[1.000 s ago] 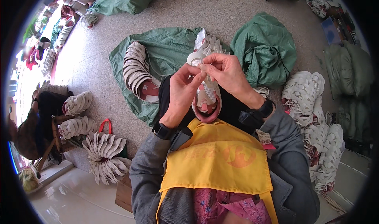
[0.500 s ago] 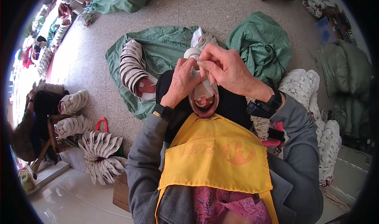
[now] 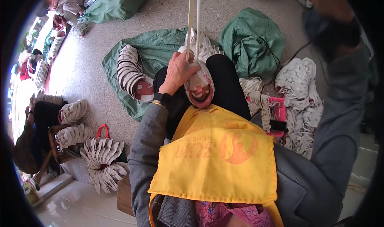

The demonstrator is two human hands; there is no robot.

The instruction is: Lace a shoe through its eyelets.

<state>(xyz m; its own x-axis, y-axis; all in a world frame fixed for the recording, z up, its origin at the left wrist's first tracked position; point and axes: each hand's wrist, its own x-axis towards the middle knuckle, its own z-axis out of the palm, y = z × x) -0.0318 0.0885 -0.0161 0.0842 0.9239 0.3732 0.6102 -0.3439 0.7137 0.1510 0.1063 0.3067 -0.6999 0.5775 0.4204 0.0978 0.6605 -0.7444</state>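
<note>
A white and pink shoe point(image 3: 205, 81) lies between my knees with its heel opening toward me. My left hand point(image 3: 179, 72) grips it over the front part, fingers curled near the lace holes. Two strands of a white shoelace point(image 3: 198, 23) stand taut from the shoe and run straight up past the top edge of the picture. High at the far right, my right hand point(image 3: 330, 3) is raised and smeared by motion. Its fingers lie outside the picture, so whether it holds the lace is hidden.
A curved stack of shoe uppers point(image 3: 129, 73) rests on a green sack point(image 3: 160, 39) at left. Another green sack point(image 3: 252, 43) stands beyond my right knee. A pink basket point(image 3: 278, 111) with laces and piled white shoes point(image 3: 298, 83) are at right. Fanned uppers point(image 3: 102, 153) lie left.
My right hand has left the shoe and swung up to the far upper right. The lace strands now stretch upward from the shoe. My left hand stays on the shoe.
</note>
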